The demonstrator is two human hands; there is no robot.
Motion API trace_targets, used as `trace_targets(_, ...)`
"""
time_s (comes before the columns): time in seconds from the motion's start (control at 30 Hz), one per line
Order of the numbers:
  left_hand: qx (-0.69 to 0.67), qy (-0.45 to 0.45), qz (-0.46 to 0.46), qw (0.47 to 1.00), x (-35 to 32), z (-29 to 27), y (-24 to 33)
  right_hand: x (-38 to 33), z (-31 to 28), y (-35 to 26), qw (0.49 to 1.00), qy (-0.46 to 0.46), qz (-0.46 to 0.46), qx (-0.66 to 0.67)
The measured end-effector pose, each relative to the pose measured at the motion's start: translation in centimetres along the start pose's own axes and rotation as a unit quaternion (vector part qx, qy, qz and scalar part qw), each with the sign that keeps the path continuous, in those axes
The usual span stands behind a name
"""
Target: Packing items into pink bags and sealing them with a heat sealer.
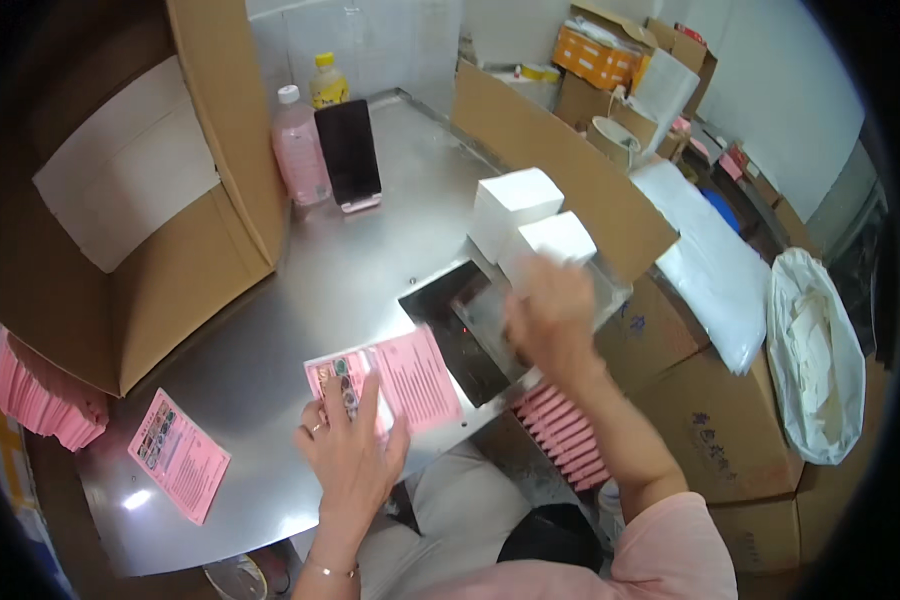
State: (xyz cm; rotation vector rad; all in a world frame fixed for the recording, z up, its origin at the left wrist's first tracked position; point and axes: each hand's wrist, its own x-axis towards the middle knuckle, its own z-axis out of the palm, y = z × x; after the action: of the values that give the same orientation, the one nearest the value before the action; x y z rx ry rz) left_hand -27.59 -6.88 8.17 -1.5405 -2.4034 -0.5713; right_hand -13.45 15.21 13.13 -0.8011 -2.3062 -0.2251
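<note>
My left hand [348, 452] lies flat, fingers spread, on a pink printed leaflet [410, 375] near the front edge of the steel table [300, 290]. My right hand [550, 315] is raised over a dark metal recess [460, 325] in the table and grips a small white box [555, 240]. A second white box [513, 208] stands just behind it. Another pink leaflet [177, 455] lies alone at the table's front left.
A large open cardboard box [140, 220] stands at the left. A pink bottle [298, 148], a yellow-capped bottle [327, 82] and an upright phone [349, 152] sit at the back. Pink leaflet stacks [565, 435] lie below the table, cartons and a white bag [815, 360] at right.
</note>
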Motion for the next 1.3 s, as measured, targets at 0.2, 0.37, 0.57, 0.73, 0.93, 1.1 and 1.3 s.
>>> trace_targets(0.2, 0.038, 0.053, 0.011, 0.998, 1.3, 0.7, 0.7, 0.9, 2.6, 6.7, 0.998, 0.023, 0.057, -0.024)
trace_targets(0.37, -0.003, -0.038, 0.019, 0.999, 0.9, -0.2, 0.9, 0.4, 2.4, 6.9, 0.996, 0.036, 0.077, 0.033)
trace_targets(0.57, -0.151, -0.078, 0.043, 0.984, 0.9, 0.2, 0.9, -3.6, 1.6, -0.7, 0.98, 0.04, -0.144, 0.13)
trace_targets(0.73, -0.125, -0.011, 0.033, 0.992, 0.5, -0.5, -1.1, -1.4, -2.9, -0.1, 0.966, 0.158, -0.183, 0.091)
trace_targets(0.93, -0.123, -0.002, 0.046, 0.991, 0.1, 0.1, 0.5, 0.7, 2.1, 6.9, 0.99, 0.091, 0.047, -0.093)
trace_targets(1.1, -0.122, -0.028, 0.032, 0.992, -0.2, 0.0, 0.6, 0.3, 4.3, 6.3, 0.991, 0.116, 0.058, -0.044)
trace_targets(1.3, -0.125, -0.025, 0.036, 0.991, 0.1, 0.2, 0.4, 1.2, 3.9, 6.8, 0.994, 0.064, 0.084, -0.003)
